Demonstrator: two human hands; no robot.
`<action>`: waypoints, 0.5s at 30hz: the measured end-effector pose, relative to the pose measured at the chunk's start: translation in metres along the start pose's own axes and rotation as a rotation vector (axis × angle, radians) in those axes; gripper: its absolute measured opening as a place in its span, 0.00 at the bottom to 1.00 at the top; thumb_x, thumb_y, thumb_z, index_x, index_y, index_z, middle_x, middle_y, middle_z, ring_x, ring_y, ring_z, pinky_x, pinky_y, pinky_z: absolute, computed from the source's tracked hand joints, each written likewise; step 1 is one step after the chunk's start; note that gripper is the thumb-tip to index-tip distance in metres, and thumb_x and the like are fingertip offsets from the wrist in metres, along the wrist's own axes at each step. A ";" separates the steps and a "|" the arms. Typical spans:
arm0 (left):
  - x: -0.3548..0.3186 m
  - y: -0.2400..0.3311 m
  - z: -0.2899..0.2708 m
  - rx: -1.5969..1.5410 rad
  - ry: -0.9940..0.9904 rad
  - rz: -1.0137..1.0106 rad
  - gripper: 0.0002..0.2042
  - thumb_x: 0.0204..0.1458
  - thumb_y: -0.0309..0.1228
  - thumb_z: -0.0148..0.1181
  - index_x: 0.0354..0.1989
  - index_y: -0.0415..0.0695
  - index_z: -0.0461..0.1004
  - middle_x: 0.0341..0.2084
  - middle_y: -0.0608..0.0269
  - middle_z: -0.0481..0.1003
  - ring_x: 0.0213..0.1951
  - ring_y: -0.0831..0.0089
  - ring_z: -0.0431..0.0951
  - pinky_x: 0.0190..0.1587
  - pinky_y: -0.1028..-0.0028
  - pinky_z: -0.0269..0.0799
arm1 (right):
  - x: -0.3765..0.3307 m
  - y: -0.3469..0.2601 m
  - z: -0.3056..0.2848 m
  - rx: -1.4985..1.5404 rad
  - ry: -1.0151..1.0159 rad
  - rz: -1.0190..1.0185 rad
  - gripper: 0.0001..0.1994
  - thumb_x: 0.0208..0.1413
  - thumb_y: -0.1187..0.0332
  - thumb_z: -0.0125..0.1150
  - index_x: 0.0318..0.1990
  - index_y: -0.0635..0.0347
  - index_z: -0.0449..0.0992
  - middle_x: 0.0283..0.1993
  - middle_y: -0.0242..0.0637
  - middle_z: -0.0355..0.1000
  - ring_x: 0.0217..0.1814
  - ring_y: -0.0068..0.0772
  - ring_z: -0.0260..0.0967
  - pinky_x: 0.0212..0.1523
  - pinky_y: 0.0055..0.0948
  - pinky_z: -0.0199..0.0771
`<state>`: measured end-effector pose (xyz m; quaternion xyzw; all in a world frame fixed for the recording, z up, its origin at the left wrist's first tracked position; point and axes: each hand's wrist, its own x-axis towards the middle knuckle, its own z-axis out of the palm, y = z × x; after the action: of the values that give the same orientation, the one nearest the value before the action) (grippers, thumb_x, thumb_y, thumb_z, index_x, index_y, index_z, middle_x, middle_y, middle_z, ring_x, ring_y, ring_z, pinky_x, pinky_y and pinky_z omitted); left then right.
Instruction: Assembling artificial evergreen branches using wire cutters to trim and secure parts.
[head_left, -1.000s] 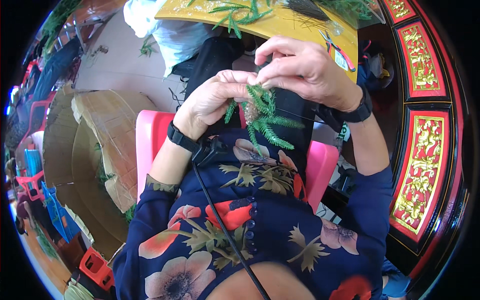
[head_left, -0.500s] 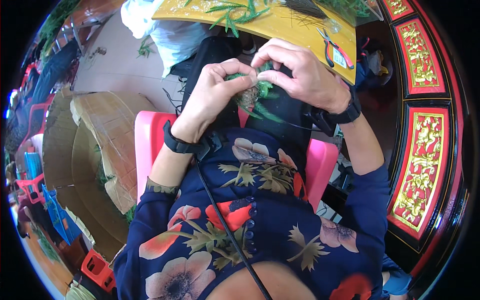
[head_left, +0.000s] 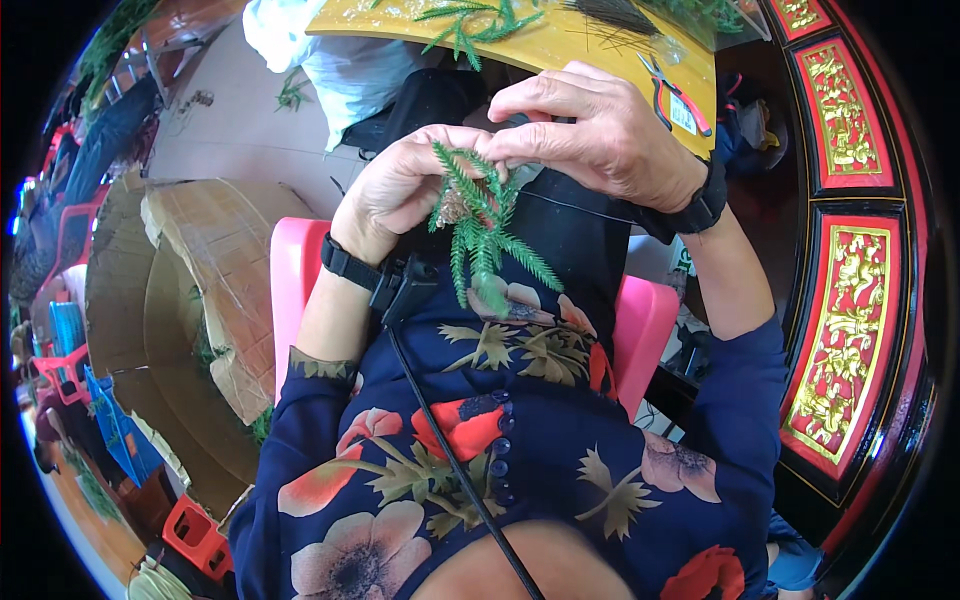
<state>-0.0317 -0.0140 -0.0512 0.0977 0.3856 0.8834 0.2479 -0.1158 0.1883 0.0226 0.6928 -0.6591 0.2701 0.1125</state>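
Observation:
Over my lap, a green pine-like sprig [head_left: 485,245] hangs with its needled tips toward me. My left hand [head_left: 408,178] is closed around its upper end. A small brownish, rough clump [head_left: 452,208] shows among the sprig's branches, close to the left fingers. My right hand [head_left: 605,140] has its thumb and fingertips pinched together at the top of the sprig, touching the left fingertips; what exactly sits in that pinch is hidden. From the sprig a thin dark wire [head_left: 580,211] runs out to the right, beneath the right hand.
Ahead is a yellow table [head_left: 560,45] with loose green sprigs [head_left: 480,28], a bundle of dark wires [head_left: 612,14] and red-and-black pliers [head_left: 672,97]. White plastic bags [head_left: 345,85] lie left of it. An open cardboard box [head_left: 150,300] stands at my left, a carved red-and-gold panel [head_left: 835,340] at right.
The sprig has turned so its branches now spread toward me. My left hand has moved slightly left and lower; my right hand has tilted, its fingers still meeting the left ones.

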 end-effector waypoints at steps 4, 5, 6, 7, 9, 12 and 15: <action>0.000 0.004 0.005 0.023 0.012 -0.011 0.08 0.49 0.26 0.57 0.37 0.35 0.75 0.28 0.63 0.76 0.30 0.77 0.75 0.36 0.79 0.72 | 0.003 0.000 0.001 -0.048 -0.023 0.000 0.08 0.48 0.71 0.61 0.38 0.54 0.78 0.42 0.33 0.73 0.38 0.35 0.71 0.38 0.30 0.68; 0.000 0.006 0.007 0.054 0.032 -0.012 0.08 0.49 0.26 0.57 0.36 0.35 0.75 0.28 0.63 0.76 0.30 0.78 0.75 0.36 0.80 0.71 | 0.003 0.000 0.001 -0.072 -0.058 0.038 0.07 0.48 0.71 0.61 0.37 0.55 0.78 0.41 0.33 0.73 0.38 0.35 0.71 0.38 0.30 0.68; 0.000 0.007 0.011 0.054 0.032 -0.013 0.08 0.49 0.26 0.57 0.36 0.35 0.75 0.28 0.63 0.76 0.30 0.78 0.75 0.36 0.80 0.71 | 0.002 -0.001 0.001 -0.097 -0.092 0.076 0.06 0.49 0.71 0.61 0.36 0.55 0.77 0.40 0.33 0.73 0.38 0.34 0.71 0.38 0.31 0.67; 0.000 0.007 0.017 0.396 0.150 0.073 0.08 0.50 0.26 0.57 0.36 0.36 0.75 0.27 0.63 0.76 0.30 0.78 0.75 0.37 0.80 0.71 | 0.001 -0.001 0.002 -0.098 -0.092 0.077 0.06 0.49 0.71 0.61 0.36 0.55 0.77 0.40 0.33 0.73 0.38 0.34 0.71 0.38 0.31 0.67; 0.000 0.009 0.030 1.080 0.385 0.248 0.08 0.50 0.26 0.57 0.36 0.36 0.75 0.27 0.64 0.76 0.30 0.79 0.75 0.37 0.80 0.71 | -0.003 -0.002 0.004 -0.064 -0.126 0.280 0.05 0.49 0.71 0.61 0.35 0.56 0.77 0.39 0.33 0.73 0.38 0.34 0.70 0.39 0.31 0.66; 0.002 0.006 0.023 0.769 0.350 0.202 0.07 0.51 0.26 0.57 0.36 0.36 0.75 0.27 0.64 0.76 0.31 0.79 0.75 0.37 0.80 0.72 | -0.004 -0.003 0.004 -0.005 -0.095 0.346 0.05 0.49 0.72 0.61 0.35 0.56 0.76 0.38 0.33 0.72 0.38 0.34 0.70 0.39 0.31 0.66; -0.001 0.008 0.017 0.471 0.284 0.149 0.07 0.51 0.26 0.56 0.36 0.36 0.75 0.28 0.64 0.77 0.32 0.79 0.76 0.38 0.79 0.72 | -0.003 -0.003 0.003 0.083 -0.002 0.274 0.07 0.47 0.72 0.62 0.36 0.55 0.77 0.38 0.32 0.73 0.39 0.33 0.70 0.41 0.31 0.66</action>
<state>-0.0271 -0.0086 -0.0336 0.0559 0.6028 0.7900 0.0964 -0.1125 0.1895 0.0191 0.6007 -0.7357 0.3095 0.0453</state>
